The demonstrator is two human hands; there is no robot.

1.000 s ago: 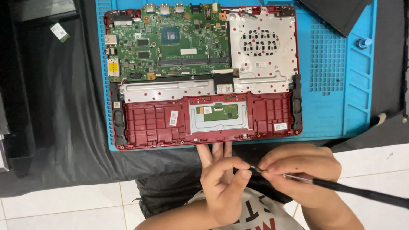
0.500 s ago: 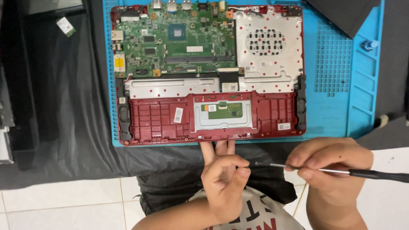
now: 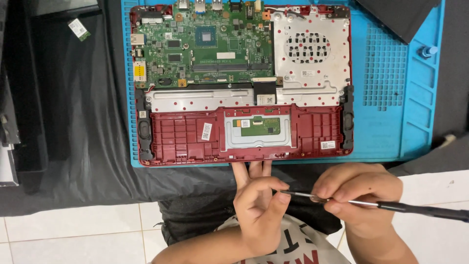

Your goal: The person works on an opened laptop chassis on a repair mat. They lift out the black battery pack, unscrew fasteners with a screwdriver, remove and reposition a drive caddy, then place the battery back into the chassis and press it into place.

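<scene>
small white rectangular stickers dot the opened red laptop base (image 3: 181,137): a tilted label (image 3: 206,131) left of the touchpad, another white sticker (image 3: 328,144) near its lower right corner, one (image 3: 307,73) on the silver plate.

Head view: opened red laptop base (image 3: 185,139) lies on a blue work mat (image 3: 420,117), top centre of frame. Green mainboard (image 3: 205,46) sits upper left inside it, silver perforated plate (image 3: 308,49) upper right, touchpad bracket with a small green board (image 3: 259,127) lower centre. Black speakers at both lower corners of the shell. Small green card (image 3: 78,29) lies apart on black cloth, upper left.

Bottom centre, just below the mat edge: left hand (image 3: 259,205) pinches the tip of a screwdriver (image 3: 371,204) with thumb and forefinger. Right hand (image 3: 361,195) grips the metal shaft; black handle runs off to the right edge. White tiled floor (image 3: 58,234) shows at lower left.
</scene>
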